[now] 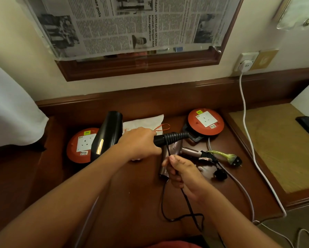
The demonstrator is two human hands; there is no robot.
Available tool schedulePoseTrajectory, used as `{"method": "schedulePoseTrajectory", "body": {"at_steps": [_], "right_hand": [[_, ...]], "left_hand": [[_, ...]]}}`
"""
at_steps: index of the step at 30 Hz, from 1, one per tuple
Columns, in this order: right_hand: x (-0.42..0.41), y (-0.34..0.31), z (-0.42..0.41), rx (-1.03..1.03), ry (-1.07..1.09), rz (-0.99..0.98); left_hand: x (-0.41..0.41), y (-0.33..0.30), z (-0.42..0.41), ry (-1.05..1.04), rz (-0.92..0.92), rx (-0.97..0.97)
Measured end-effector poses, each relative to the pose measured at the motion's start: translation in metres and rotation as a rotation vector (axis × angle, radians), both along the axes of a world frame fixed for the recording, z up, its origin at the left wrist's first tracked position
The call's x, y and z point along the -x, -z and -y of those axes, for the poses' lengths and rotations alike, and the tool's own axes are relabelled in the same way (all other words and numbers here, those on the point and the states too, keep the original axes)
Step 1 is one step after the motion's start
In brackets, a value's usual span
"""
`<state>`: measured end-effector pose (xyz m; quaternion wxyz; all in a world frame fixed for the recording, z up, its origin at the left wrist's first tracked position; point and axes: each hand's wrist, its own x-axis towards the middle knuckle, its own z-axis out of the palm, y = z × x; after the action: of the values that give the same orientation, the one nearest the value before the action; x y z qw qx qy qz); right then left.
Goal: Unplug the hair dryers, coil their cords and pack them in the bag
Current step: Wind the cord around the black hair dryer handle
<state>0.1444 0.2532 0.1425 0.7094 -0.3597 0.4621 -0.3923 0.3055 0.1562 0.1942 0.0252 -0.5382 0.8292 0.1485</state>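
My left hand (138,142) grips the handle of a black hair dryer (108,133), barrel pointing up and left above the desk. Its black cord is wound in several turns round the handle end (175,137). My right hand (181,171) pinches the loose black cord (189,206), which hangs down and loops over the desk. A second, bronze-coloured hair dryer (173,151) lies on the desk under my hands, its cord bundled at the handle (206,155), with a plug in green wrap (230,157) beside it. A white bag (144,122) with a red string lies flat behind.
Two orange cable reels with sockets sit on the dark wooden desk, one at the left (80,147), one at the back right (205,121). A white cable (248,129) runs from a wall socket (245,62) down over the desk edge. A black plug (220,174) lies near my right hand.
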Motion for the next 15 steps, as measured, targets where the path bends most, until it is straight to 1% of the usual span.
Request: {"method": "schedulePoseTrajectory", "body": {"at_steps": [7,12,15], "right_hand": [[0.001,0.005,-0.003,0.071,0.093,0.058],[-0.001,0.011,0.0,0.049,0.1,0.075],[-0.001,0.013,0.004,0.045,0.078,0.04]], "left_hand": [[0.001,-0.004,-0.002,-0.007,-0.031,-0.039],[0.006,-0.01,-0.005,0.005,-0.046,-0.025],[0.007,-0.016,-0.007,0.012,-0.067,-0.023]]}}
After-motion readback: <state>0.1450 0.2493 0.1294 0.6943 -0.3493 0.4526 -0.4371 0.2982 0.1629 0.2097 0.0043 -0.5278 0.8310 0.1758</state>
